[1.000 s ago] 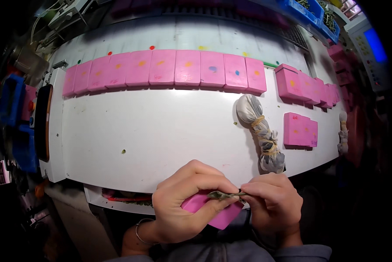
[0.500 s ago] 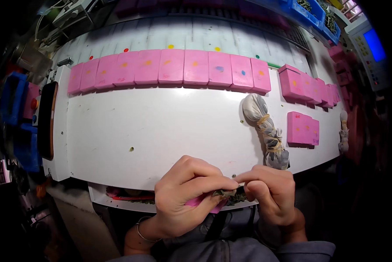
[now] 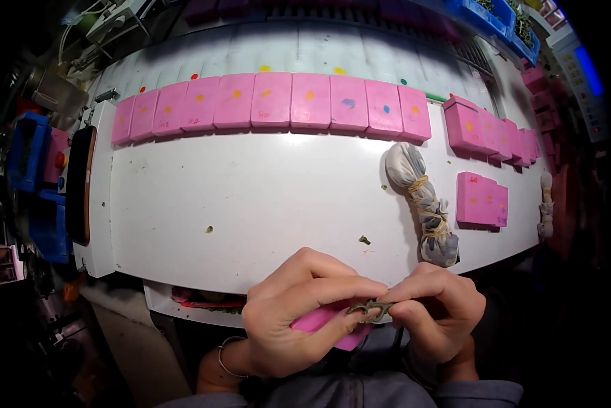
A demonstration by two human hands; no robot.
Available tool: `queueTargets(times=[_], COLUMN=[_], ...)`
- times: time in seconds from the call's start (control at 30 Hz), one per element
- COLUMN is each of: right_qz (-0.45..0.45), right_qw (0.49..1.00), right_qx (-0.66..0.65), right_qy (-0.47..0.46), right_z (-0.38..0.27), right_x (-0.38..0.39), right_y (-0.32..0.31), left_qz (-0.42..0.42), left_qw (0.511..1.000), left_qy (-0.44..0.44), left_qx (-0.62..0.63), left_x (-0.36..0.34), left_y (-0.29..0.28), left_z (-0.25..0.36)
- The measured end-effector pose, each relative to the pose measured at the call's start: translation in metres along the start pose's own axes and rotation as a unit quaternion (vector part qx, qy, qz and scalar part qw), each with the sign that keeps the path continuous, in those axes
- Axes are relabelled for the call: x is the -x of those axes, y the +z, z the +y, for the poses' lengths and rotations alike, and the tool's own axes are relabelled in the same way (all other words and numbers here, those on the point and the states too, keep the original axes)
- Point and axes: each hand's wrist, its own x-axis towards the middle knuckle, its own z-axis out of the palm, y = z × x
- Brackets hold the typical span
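Low in front of me, my left hand (image 3: 298, 316) is closed around a pink rubber mould (image 3: 319, 318), partly hidden behind the fingers. At the mould's right end is a small dark green, curved wax-like piece (image 3: 371, 310). My right hand (image 3: 438, 309) pinches that piece between thumb and forefinger, and the fingertips of both hands almost meet there. Just beyond the right hand lies a grey and white cloth bundle (image 3: 426, 207), bound with rubber bands.
A row of pink moulds (image 3: 273, 100) with coloured dots lines the white table's (image 3: 251, 183) far side. More moulds (image 3: 481, 197) lie right. Green scraps (image 3: 365, 239) dot the tabletop. A phone (image 3: 81, 187) is at the left edge; an open drawer (image 3: 157, 304) juts out below.
My right hand has moved slightly right and down, its fingers now on the green piece, more of which shows. A green scrap lies visible on the table beyond my hands. The view has shifted slightly.
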Motion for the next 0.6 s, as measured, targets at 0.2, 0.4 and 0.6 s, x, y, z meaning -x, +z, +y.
queueTargets(times=[0.2, 0.4, 0.6], right_qz=[0.014, 0.039, 0.053], right_qw=[0.999, 0.998, 0.995], right_qx=[0.028, 0.037, 0.067], right_qy=[-0.04, -0.037, -0.048], right_z=[-0.0005, -0.0015, -0.0014], right_x=[-0.0014, -0.0001, 0.0018], right_y=[0.0015, 0.0054, 0.0099], left_qz=[-0.007, -0.006, -0.004], left_qw=[1.0, 1.0, 1.0], left_qy=[0.0, 0.012, 0.015], left_qx=[0.005, 0.002, 0.003], left_x=[0.0006, 0.0006, 0.0008], left_y=[-0.0014, -0.0025, -0.0036], left_z=[0.0016, 0.0015, 0.0004])
